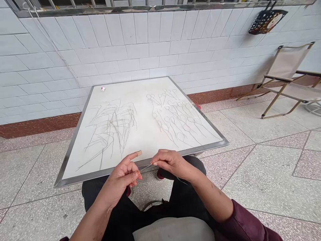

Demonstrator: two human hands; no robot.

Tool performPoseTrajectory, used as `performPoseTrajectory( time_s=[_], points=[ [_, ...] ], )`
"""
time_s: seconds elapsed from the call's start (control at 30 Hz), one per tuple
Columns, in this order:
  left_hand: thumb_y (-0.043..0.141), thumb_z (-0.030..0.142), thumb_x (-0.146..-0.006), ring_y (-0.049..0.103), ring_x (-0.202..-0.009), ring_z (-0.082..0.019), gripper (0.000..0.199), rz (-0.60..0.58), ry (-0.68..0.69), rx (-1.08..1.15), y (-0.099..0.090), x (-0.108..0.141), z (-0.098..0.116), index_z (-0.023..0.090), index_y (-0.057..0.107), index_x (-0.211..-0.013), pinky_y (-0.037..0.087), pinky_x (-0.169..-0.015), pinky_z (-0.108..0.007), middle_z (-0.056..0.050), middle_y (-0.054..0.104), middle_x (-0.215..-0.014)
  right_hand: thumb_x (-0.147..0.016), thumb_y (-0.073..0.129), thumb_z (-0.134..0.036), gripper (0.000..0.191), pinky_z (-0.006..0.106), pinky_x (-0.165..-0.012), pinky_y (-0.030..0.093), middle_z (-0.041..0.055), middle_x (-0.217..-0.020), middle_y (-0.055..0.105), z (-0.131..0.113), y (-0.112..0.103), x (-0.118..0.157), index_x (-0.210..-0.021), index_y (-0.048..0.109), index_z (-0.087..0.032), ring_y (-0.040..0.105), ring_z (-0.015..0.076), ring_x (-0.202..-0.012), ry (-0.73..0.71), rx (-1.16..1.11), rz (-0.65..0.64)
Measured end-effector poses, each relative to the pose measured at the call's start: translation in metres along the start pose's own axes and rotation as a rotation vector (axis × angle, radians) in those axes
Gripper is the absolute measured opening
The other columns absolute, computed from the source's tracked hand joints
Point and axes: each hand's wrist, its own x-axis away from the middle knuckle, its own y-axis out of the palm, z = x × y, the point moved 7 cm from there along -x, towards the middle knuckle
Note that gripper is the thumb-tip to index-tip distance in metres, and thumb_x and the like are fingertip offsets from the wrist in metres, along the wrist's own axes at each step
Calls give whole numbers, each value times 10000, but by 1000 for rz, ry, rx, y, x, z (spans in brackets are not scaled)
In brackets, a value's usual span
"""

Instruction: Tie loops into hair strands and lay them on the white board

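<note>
A thin wire (145, 167) stretches between both hands just off the table's front edge. My left hand (126, 173) pinches its left end between thumb and fingers, with the index finger, wrapped in a tan bandage, stretched out. My right hand (169, 162) grips the wire between thumb and fingertips, and a loose end hangs below the palm. On the white table (142, 90) lie two groups of thin wires: bent, unlooped ones (114, 122) at the left and looped ones (181, 135) at the right.
A small white and red object (103, 89) sits at the table's back left corner. The tiled wall (140, 60) stands behind the table. At the right are a folding chair (288, 63) and a hanging dotted bag (267, 21).
</note>
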Motion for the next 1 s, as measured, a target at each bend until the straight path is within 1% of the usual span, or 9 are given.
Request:
performPoseTrajectory(
  time_s=[0.1,0.23,0.33,0.47,0.57,0.63,0.7,0.77,1.0],
  points=[
    [546,396,-921,565,-731,-163,586,-27,19,-166,1,3,6,301,365,-1470,448,-704,-313,-2,651,-873,-963,562,-267,150,233,-705,459,8,-848,648,-3,6,-3,-963,704,-222,600,118,-750,-2,-13,-6],
    [503,413,-933,604,-847,-202,517,63,84,-282,6,1,11,279,440,-1429,441,-792,-344,-20,696,-874,-963,559,-266,148,229,-695,447,9,-844,646,-8,14,-6,-971,698,-217,587,118,-747,-34,-6,-13],
    [490,403,-930,588,-740,-182,499,135,97,-237,7,2,8,244,479,-1404,450,-747,-333,-29,709,-849,-951,580,-279,135,225,-674,434,6,-834,632,-10,19,-6,-981,694,-214,567,113,-722,-30,-20,2],
    [517,421,-916,519,-575,-138,535,203,71,-133,-1,8,-1,231,464,-1414,455,-655,-310,-30,708,-842,-907,642,-304,132,214,-589,390,-28,-741,530,-12,20,-3,-999,680,-217,476,96,-612,43,-10,25],
    [521,441,-916,515,-519,-120,549,221,51,-106,-6,13,-4,251,447,-1426,470,-620,-309,-45,719,-918,-910,621,-250,77,220,-600,388,-35,-701,495,-17,20,-2,-951,672,-210,469,102,-618,54,23,51],
    [543,434,-905,578,-564,-133,558,243,59,-132,-7,15,-3,271,444,-1429,492,-637,-317,-67,719,-1043,-909,606,-217,63,226,-615,395,-29,-707,513,-20,22,-2,-917,668,-207,482,110,-639,52,45,74],
    [581,402,-887,661,-708,-172,560,272,95,-173,-6,17,1,290,460,-1422,516,-719,-337,-73,707,-1143,-908,599,-200,69,229,-627,403,-20,-727,539,-22,24,-3,-896,667,-207,499,116,-661,51,52,84],
    [595,364,-878,692,-824,-200,523,309,135,-209,-4,18,6,298,508,-1390,518,-809,-358,-59,721,-1143,-906,599,-197,70,230,-631,408,-16,-736,550,-24,27,-2,-898,668,-207,509,118,-669,52,49,89],
    [594,342,-864,707,-746,-208,438,385,172,-244,0,21,10,303,604,-1301,536,-753,-357,-35,766,-1047,-868,567,-135,137,219,-576,399,-17,-782,556,-27,29,4,-957,643,-204,504,94,-602,100,80,112]
  ],
)
